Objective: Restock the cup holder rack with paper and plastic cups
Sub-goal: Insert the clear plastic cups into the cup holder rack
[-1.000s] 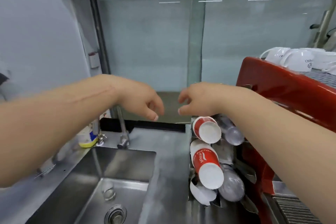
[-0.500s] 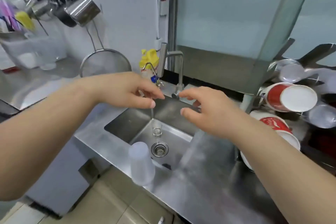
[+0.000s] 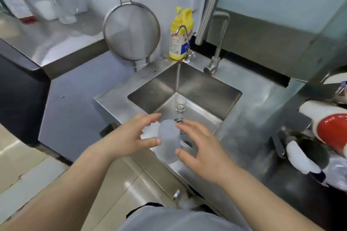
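Fingers [image 3: 150,141] of both hands are spread loose on either side of a frosted plastic cup [image 3: 167,141], upside down at the tabletop's [image 3: 242,133] front edge by the sink [image 3: 197,88]. Left hand [image 3: 129,139] and right hand [image 3: 201,149] look close, can't tell if touching. Rack [image 3: 293,137] with red cups [image 3: 332,133] is off right.

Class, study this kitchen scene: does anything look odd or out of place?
Yes. A thin stream runs from the small tap into the sink, overfilling a small glass there while nobody attends it; both hands are at the frosted plastic cups.
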A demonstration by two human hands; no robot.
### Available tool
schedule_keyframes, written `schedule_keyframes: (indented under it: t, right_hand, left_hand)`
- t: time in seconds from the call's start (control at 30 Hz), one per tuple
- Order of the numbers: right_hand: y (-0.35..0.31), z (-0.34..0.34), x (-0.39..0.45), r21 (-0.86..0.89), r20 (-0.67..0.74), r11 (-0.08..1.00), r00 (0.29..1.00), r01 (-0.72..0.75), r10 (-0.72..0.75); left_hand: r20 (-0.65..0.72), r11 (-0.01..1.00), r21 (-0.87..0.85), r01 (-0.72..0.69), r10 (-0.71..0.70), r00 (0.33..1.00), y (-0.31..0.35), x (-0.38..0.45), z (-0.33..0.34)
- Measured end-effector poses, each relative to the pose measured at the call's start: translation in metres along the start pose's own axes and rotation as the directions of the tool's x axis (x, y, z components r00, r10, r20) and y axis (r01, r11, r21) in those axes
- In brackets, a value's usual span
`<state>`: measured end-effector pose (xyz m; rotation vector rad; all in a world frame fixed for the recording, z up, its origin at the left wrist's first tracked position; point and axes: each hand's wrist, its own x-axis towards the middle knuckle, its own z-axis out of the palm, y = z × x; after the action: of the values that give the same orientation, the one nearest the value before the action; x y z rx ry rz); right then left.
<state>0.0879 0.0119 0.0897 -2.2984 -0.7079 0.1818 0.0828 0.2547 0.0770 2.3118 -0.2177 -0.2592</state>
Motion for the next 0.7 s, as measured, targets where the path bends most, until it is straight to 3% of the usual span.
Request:
schedule_keyframes:
  t: [0.23,0.7]
  right_hand:
    - [0.01,0.03,0.026,0.023,0.018,0.998,0.998,-0.057,0.057]
    - [0.012,0.044,0.043,0.106,0.041,0.975,0.98,-0.197,0.194]
  left_hand:
    - [-0.009,0.982,-0.156,0.106,-0.109,0.994,-0.03,0.001,0.041]
    - [0.009,0.985,-0.155,0.074,-0.073,0.997,-0.056,0.022,0.08]
